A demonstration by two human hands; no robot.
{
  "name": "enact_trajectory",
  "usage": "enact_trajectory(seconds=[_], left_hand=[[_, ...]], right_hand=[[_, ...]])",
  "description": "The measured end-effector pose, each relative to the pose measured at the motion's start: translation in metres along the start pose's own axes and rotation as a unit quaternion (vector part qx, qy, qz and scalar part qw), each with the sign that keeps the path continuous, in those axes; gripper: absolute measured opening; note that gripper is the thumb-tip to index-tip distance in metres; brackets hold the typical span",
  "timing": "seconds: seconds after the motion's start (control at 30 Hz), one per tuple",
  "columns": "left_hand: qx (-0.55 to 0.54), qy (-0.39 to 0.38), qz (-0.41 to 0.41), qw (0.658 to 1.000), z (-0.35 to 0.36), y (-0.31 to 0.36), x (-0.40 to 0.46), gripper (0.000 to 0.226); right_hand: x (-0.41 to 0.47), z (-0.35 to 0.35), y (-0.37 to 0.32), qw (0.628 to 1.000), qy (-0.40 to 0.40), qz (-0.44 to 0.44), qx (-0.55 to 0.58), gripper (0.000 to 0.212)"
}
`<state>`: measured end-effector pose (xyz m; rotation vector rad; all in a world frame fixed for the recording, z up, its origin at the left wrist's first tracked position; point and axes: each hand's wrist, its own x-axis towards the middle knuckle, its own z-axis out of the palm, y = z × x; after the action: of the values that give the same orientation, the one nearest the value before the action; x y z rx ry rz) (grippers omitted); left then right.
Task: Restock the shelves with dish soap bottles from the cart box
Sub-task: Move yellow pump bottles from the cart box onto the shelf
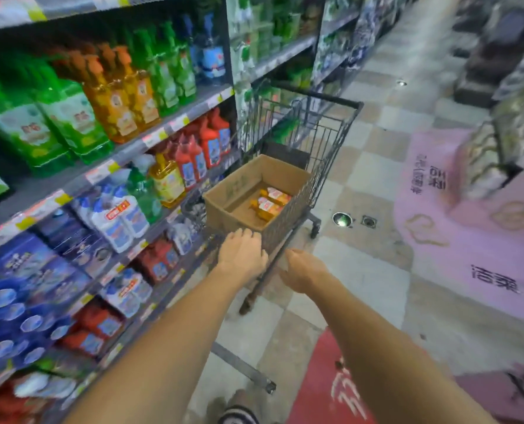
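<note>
One cart (324,139) holds one cardboard box (224,206) — two orange bottles (271,203) lie inside. Left hand (242,255) and right hand (303,270) both grip the cart's near end.

Open cardboard box (224,206) in the wire cart (331,142).
Two orange dish soap bottles (271,203) lie flat inside; stocked shelves (150,139) stand just left.

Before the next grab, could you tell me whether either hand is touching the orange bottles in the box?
Apart: the head view shows both bottles deep in the cardboard box, hands at the cart's near end.
</note>
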<state>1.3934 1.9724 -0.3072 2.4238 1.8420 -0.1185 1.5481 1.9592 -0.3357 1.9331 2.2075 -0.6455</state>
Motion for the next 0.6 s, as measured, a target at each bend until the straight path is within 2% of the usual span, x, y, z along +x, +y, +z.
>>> enact_trajectory(seconds=[0.17,0.23,0.4,0.6], left_hand=[[0.009,-0.024,0.048,0.999,0.017,0.029,0.064,0.04],[0.018,-0.042,0.049,0.998,0.027,0.033,0.093,0.039],[0.011,-0.08,0.013,0.997,0.046,0.032,0.182,0.041],[-0.044,-0.118,-0.031,0.992,0.047,0.026,0.283,0.039]], right_hand=[[0.04,-0.007,0.047,1.0,0.005,0.014,0.027,0.05],[0.062,-0.01,0.063,1.0,0.004,0.013,0.015,0.047],[0.14,-0.038,0.099,1.0,0.0,0.025,0.017,0.042],[0.24,-0.07,0.124,0.998,-0.052,0.023,0.003,0.045]])
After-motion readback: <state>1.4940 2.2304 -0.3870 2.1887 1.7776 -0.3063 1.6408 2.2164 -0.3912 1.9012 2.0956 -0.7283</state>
